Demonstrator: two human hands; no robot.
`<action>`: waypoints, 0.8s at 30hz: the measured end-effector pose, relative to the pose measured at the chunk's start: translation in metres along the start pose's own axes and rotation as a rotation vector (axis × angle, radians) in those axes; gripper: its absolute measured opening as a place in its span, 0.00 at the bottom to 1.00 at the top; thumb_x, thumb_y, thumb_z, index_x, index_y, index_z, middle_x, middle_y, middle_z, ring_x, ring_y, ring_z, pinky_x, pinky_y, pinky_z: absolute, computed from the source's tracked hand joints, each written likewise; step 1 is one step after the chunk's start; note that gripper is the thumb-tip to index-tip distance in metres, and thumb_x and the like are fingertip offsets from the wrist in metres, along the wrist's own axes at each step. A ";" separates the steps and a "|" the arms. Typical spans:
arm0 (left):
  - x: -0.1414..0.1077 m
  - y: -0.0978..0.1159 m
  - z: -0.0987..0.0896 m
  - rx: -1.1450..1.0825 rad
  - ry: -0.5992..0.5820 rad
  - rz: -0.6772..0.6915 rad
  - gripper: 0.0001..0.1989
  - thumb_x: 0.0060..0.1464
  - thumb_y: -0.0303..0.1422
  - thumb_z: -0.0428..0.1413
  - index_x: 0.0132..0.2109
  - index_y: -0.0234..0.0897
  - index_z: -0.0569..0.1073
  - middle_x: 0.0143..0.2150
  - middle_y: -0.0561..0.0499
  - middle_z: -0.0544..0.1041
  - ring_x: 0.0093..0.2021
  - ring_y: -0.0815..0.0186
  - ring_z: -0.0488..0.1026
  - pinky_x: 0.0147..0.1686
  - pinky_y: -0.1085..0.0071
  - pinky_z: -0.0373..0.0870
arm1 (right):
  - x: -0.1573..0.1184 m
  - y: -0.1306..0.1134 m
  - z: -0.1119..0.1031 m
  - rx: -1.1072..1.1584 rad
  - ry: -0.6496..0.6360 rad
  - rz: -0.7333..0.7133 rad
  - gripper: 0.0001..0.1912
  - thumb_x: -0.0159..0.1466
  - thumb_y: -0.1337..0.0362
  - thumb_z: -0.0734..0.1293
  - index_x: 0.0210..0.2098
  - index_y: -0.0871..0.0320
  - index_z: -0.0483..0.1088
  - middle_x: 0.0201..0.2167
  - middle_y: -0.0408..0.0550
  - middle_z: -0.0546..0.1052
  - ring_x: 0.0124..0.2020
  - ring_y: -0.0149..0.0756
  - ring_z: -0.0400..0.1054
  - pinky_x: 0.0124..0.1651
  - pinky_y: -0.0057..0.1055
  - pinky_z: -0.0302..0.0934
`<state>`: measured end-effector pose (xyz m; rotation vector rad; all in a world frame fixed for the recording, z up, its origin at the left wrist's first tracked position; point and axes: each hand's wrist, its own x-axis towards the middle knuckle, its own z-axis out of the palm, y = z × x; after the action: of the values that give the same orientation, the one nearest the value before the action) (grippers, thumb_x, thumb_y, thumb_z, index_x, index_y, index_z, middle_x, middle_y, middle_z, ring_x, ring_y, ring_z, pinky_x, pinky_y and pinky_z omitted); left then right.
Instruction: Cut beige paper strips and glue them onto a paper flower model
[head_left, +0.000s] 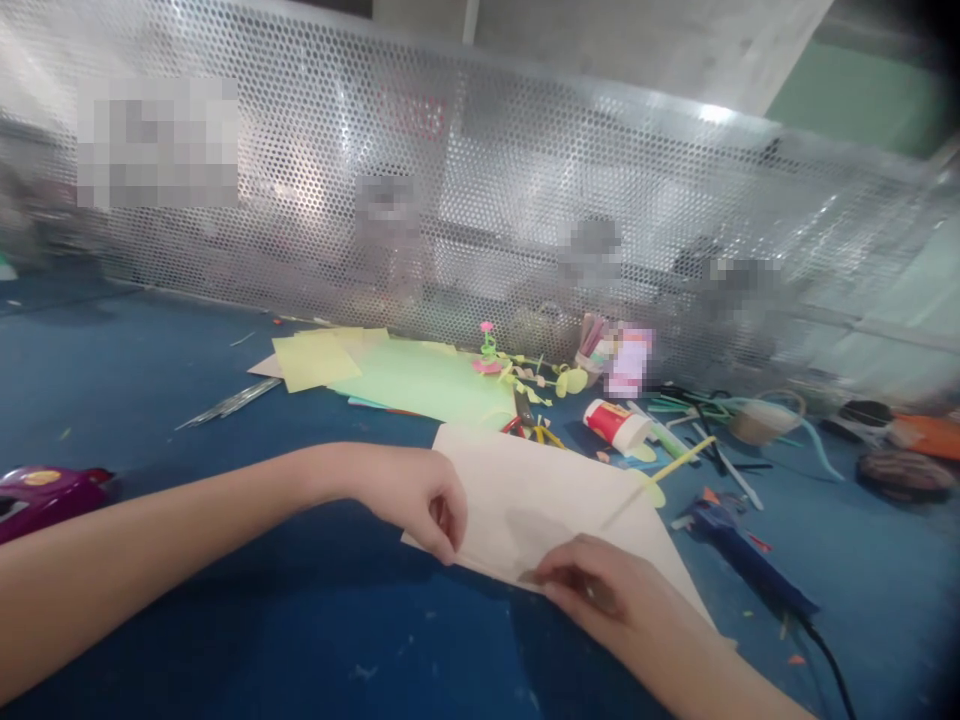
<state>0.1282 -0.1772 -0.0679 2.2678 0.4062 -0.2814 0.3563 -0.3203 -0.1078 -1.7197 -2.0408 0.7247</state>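
Note:
A large off-white sheet of paper (525, 480) lies on the blue table before me. My left hand (424, 495) pinches its near edge towards the left corner, thumb and fingers pressed together. Farther right along that same edge, my right hand (600, 590) also has the paper between thumb and fingers. The near edge looks slightly raised or curled; whether it is folded I cannot tell. A thin yellow stick (679, 460) reaches over the sheet's far right part.
Right of the sheet lies a blue glue gun (742, 555) with a black cord. A red-and-white paper cup (616, 427) lies on its side behind it. Green paper (427, 378) and yellow sheets (315, 360) lie farther back, before a perforated metal screen (300, 220). A purple tool (52, 497) sits left.

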 end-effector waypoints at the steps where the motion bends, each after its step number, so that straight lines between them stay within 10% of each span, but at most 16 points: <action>1: 0.000 -0.002 0.000 -0.009 -0.014 -0.002 0.09 0.47 0.35 0.57 0.37 0.37 0.77 0.30 0.51 0.77 0.28 0.70 0.72 0.26 0.78 0.64 | 0.002 -0.001 0.001 0.017 0.006 0.020 0.08 0.61 0.60 0.61 0.35 0.53 0.71 0.32 0.44 0.75 0.33 0.33 0.69 0.36 0.26 0.61; 24: 0.003 -0.012 -0.007 -0.068 -0.082 -0.077 0.06 0.43 0.30 0.57 0.33 0.36 0.70 0.26 0.54 0.72 0.27 0.69 0.70 0.27 0.75 0.65 | 0.007 0.001 0.010 0.030 0.076 0.035 0.03 0.59 0.67 0.61 0.29 0.56 0.65 0.26 0.42 0.69 0.28 0.31 0.65 0.32 0.26 0.60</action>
<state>0.1267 -0.1640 -0.0726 2.1689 0.4534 -0.3930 0.3497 -0.3153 -0.1164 -1.7437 -1.9445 0.6868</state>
